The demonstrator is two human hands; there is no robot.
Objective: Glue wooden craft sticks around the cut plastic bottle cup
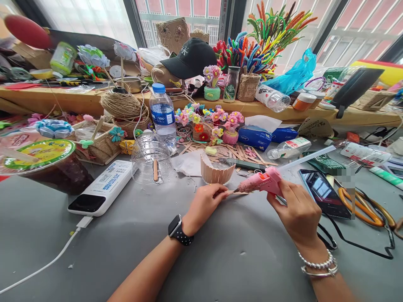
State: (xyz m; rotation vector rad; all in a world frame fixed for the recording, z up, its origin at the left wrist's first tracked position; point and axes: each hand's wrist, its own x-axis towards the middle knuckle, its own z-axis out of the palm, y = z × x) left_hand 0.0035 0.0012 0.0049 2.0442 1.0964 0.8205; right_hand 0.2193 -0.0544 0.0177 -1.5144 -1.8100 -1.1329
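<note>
A small wooden stick (239, 193) lies low over the grey table, its left end pinched in the fingers of my left hand (206, 202). My right hand (297, 209) grips a pink glue gun (262, 181) with a clear glue stick (307, 159) jutting from its back. The gun's nozzle points left and is close to the stick, near my left fingertips; whether it touches cannot be made out. Just beyond my left hand stands a clear plastic cup bottom with wooden sticks set upright around it (217, 173).
Loose wooden sticks (233, 152) lie behind the cup. A cut plastic bottle (149, 161), a water bottle (163, 115), a power bank (102, 188) and a drink cup (59, 172) stand or lie left. A phone (325, 193) and orange-handled scissors (362, 208) are right.
</note>
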